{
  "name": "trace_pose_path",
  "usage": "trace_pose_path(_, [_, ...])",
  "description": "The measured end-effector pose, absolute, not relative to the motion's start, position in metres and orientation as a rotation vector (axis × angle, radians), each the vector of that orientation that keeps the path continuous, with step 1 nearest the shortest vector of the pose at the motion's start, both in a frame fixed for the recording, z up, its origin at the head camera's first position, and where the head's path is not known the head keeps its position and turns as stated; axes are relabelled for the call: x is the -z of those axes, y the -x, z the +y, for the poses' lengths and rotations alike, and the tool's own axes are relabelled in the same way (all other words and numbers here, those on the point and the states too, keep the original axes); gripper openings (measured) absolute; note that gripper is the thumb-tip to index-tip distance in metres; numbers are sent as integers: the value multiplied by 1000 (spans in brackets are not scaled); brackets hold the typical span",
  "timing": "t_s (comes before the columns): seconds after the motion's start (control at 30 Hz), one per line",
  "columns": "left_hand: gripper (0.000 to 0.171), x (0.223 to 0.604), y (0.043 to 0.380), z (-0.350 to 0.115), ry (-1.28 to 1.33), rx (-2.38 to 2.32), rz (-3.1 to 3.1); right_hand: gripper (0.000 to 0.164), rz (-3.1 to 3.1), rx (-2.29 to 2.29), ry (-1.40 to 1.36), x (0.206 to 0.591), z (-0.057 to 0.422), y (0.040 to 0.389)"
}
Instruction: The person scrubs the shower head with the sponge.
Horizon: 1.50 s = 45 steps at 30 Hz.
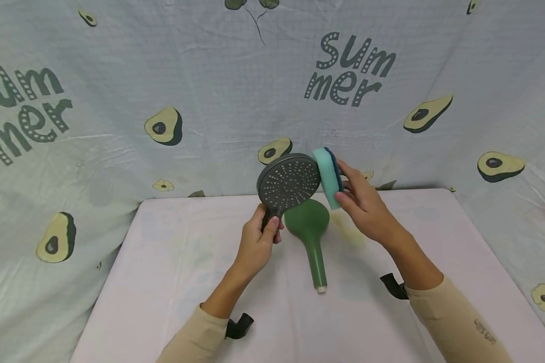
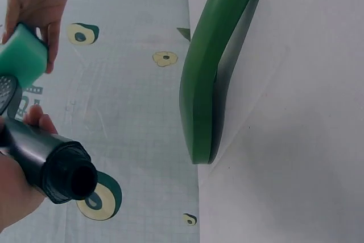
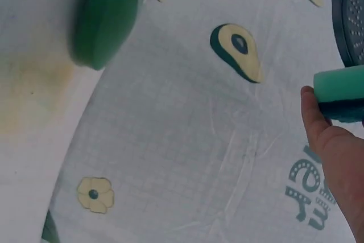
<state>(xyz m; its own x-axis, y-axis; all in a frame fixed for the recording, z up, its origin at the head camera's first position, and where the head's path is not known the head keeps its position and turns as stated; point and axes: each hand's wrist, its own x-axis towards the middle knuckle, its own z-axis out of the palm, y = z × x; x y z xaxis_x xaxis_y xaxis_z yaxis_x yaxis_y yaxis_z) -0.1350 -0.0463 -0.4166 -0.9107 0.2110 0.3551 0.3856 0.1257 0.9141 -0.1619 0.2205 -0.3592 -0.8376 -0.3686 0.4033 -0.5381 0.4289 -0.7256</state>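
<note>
My left hand [image 1: 257,241] grips a dark grey shower head [image 1: 289,182] by its handle, with the nozzle face turned toward the head camera. The open threaded end of that handle [image 2: 71,177] shows in the left wrist view. In my right hand [image 1: 368,209] is a sponge [image 1: 328,177], light green with a dark blue scouring side. Fingers and thumb pinch it by the blue side, and its green face is right at the shower head's right rim. Below them a green shower head [image 1: 310,227] lies face down on the table, its handle toward me.
The table [image 1: 172,282] has a pale cover. A cloth [image 1: 218,101] printed with avocados, flowers and lettering hangs behind and beside it. Black straps [image 1: 239,326] stick out at both wrists, over the table.
</note>
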Motion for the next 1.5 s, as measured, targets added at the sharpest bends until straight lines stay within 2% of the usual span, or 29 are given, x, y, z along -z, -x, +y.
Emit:
trace_pose_path(0.1, [18,418,136,-47,602,1841,-2298,65,-2476,-1307,-793,359,227,162])
trace_pose_path(0.2, [30,420,137,-47,583,1791,-2391,65,-2459,-1072,-833,346,228,161])
trace_pose_path(0.33, [43,424,136,-46,552,1727,-2516,63,-2398,-664,-991,328,215,157])
trace_pose_path(0.4, [44,426,136,-45,549,1692,-2542,63,-2355,-480,-1076,325,205,153])
trace_pose_path(0.57, [44,429,136,-42,539,1669,-2517,66,-2315,-290,-1121,326,193,142])
trace_pose_path(0.77, [43,427,134,-40,516,1707,-2451,63,-2362,-470,-951,318,214,151])
trace_pose_path(0.9, [43,426,134,-41,490,1690,-2436,61,-2355,-461,-935,318,219,155])
trace_pose_path(1.33, [43,430,142,-41,320,1593,-2497,64,-2157,30,-1001,349,173,144])
trace_pose_path(1.5, [25,428,142,-40,364,1625,-2461,61,-2110,120,-1083,373,164,138])
